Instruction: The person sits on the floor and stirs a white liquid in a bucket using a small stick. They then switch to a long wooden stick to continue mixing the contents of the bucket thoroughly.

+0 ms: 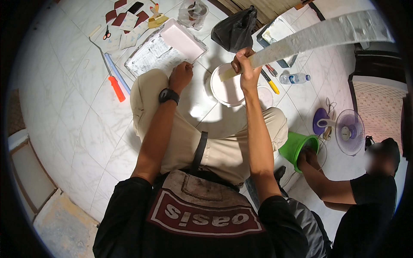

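A long, flat, whitish stirring stick (297, 44) is in my right hand (245, 68), its fingers wrapped round the lower part. The stick's lower end dips into a round white bucket (227, 101) of pale pinkish-white paint (230, 88); its far end rises toward the upper right. My left hand (181, 76), with a dark watch at the wrist, is closed by my knee. Nothing shows in its curled fingers. Just beyond it lies a paint tray (148, 60) with pale paint pooled in one end and smears on the slope.
A black plastic bag (235, 29), yellow-handled cutter (270, 81) and water bottle (295, 78) surround the bucket. At left lie a red-handled roller frame (116, 88), scissors (107, 32) and sandpaper pieces (120, 19). At right, another person reaches into a green bucket (292, 148) near a fan (349, 132).
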### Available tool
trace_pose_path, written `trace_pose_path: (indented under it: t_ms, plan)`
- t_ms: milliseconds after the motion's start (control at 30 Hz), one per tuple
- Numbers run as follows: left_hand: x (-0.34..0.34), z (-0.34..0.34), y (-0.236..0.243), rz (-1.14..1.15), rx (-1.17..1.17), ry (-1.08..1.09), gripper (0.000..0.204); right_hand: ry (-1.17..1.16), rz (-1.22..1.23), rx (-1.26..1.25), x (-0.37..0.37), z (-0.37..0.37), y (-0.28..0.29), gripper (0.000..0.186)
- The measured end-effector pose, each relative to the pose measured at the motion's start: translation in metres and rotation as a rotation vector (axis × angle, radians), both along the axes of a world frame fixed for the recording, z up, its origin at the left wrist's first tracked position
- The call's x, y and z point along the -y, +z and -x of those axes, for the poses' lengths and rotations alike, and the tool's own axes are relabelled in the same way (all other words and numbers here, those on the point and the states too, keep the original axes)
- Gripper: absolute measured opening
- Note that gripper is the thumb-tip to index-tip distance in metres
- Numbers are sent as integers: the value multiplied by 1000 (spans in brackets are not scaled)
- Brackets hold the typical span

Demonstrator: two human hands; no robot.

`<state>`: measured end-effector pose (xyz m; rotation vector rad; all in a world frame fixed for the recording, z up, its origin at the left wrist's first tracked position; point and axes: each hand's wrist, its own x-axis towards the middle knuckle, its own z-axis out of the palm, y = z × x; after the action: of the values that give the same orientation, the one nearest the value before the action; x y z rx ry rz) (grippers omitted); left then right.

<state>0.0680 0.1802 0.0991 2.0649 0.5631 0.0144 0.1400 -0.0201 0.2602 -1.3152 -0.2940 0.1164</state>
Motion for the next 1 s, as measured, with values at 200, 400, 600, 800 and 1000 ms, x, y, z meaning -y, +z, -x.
trace_pose_path:
  t_ms: [200, 400, 600, 800, 1000]
  plan:
    - [1, -1, 0, -1, 15, 8, 27, -218, 58, 126, -6, 4, -34, 25]
    - [0, 0, -2, -14, 31, 5, 26, -276, 139, 92, 21, -11, -33, 22]
    - [0, -2, -4, -31, 9, 9, 27, -273, 134, -109, 46, 1, -12, 26]
    - [2, -4, -5, -11, 5, 1, 28, -256, -16, -196, 78, 23, -8, 30]
    - [0, -2, -7, -52, -2, 2, 26, -398, -168, -225, 62, 35, -11, 35]
